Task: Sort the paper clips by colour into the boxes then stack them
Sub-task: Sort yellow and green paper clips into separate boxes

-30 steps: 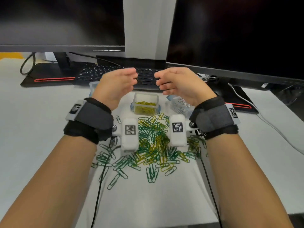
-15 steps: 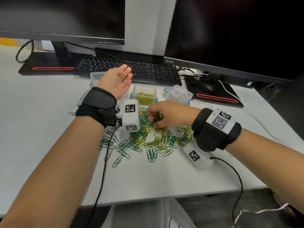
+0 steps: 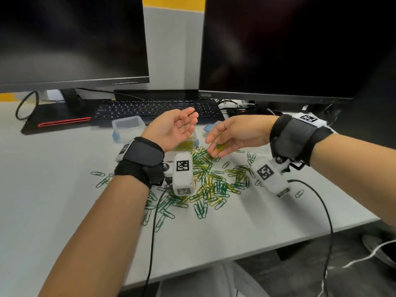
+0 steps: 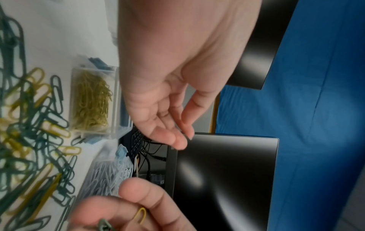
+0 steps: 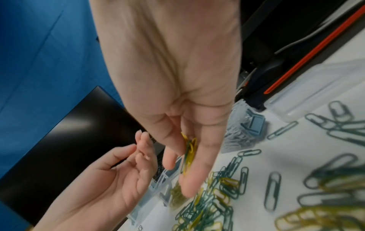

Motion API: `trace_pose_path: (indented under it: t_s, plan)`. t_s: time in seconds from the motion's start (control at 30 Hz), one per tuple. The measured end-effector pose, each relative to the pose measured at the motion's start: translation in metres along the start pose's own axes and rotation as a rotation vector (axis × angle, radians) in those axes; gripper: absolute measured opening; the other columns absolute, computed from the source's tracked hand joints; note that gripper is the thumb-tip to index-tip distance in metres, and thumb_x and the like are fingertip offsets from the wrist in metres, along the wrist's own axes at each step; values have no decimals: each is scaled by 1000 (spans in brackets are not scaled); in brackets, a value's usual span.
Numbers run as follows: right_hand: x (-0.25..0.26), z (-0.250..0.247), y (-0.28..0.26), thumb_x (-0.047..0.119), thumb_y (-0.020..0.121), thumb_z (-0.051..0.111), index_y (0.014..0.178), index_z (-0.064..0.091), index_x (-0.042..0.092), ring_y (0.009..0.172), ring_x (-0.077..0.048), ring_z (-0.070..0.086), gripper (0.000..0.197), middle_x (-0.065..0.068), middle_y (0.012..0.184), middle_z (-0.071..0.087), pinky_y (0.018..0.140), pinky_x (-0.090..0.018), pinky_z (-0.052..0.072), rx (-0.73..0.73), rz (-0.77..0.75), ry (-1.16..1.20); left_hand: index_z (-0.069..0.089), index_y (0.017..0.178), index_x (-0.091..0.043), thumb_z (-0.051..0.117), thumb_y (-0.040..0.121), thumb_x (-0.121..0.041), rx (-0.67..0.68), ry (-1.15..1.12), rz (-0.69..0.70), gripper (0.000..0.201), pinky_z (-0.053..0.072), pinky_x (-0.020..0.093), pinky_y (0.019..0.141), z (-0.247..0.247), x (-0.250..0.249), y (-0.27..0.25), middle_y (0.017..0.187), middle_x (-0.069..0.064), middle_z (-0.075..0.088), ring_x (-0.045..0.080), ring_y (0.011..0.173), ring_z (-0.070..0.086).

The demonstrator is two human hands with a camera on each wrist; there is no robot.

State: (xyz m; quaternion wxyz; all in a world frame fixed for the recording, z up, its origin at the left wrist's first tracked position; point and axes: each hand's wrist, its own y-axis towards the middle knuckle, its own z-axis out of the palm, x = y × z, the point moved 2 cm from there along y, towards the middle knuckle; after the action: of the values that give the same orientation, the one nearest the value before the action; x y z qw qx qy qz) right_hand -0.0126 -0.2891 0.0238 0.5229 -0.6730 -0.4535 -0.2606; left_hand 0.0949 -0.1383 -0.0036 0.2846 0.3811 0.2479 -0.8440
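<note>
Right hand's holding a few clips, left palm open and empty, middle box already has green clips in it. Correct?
Not quite: the middle box holds yellow clips, as the left wrist view shows. The rest stands: the right hand holds a few clips, and the left hand is open and empty.

place: office desk | evidence: two dark monitors (image 3: 70, 37) (image 3: 289, 43) side by side on stands; black keyboard (image 3: 154, 109) beneath them; white desk (image 3: 42, 189) with cables trailing; loose paper clips (image 3: 205, 183) and small clear boxes (image 3: 126, 125) | backdrop: grey wall with yellow band, possibly a partition
</note>
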Motion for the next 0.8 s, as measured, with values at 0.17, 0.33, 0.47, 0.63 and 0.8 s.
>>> trace_pose_path:
  t_s: [0.17, 0.33, 0.47, 0.63, 0.8]
  plan:
    - [-8, -7, -10, 0, 96, 49, 121, 61, 7, 98, -21, 67, 28, -9, 111, 69, 89, -37, 56, -80, 15, -89, 65, 108, -6, 49, 95, -9, 77, 247, 13, 21, 53, 22, 74, 18, -1, -9, 94, 6, 70, 12, 78, 64]
    - [-23, -17, -26, 1, 89, 60, 103, 66, 12, 85, -18, 63, 19, -10, 99, 65, 85, -35, 57, -203, 48, -444, 66, 104, 3, 55, 87, 2, 102, 817, -32, 20, 48, 20, 60, 48, 19, -24, 84, 4, 64, 14, 69, 55]
    - [-41, 3, -37, 11, 83, 70, 109, 65, 24, 91, -20, 60, 30, 0, 108, 64, 81, -29, 53, -138, 34, -853, 64, 111, 0, 67, 87, -17, 223, 1484, -192, 30, 50, 20, 60, 58, 56, -31, 86, 6, 60, 14, 67, 54]
    - [-67, 5, -35, 12, 82, 68, 104, 65, 21, 90, -21, 58, 25, 1, 100, 61, 80, -27, 47, -273, -55, -1011, 60, 119, -13, 70, 84, -20, 255, 1863, -43, 37, 49, 31, 82, 70, 73, -25, 119, 8, 60, 24, 96, 60]
    - [-79, -20, -52, -8, 85, 58, 112, 57, 11, 63, -16, 63, 34, -6, 92, 64, 65, -29, 58, -285, -16, -619, 60, 123, -7, 65, 88, -15, 213, 2134, -52, 37, 45, 29, 91, 62, 62, -26, 128, 6, 57, 24, 117, 55]
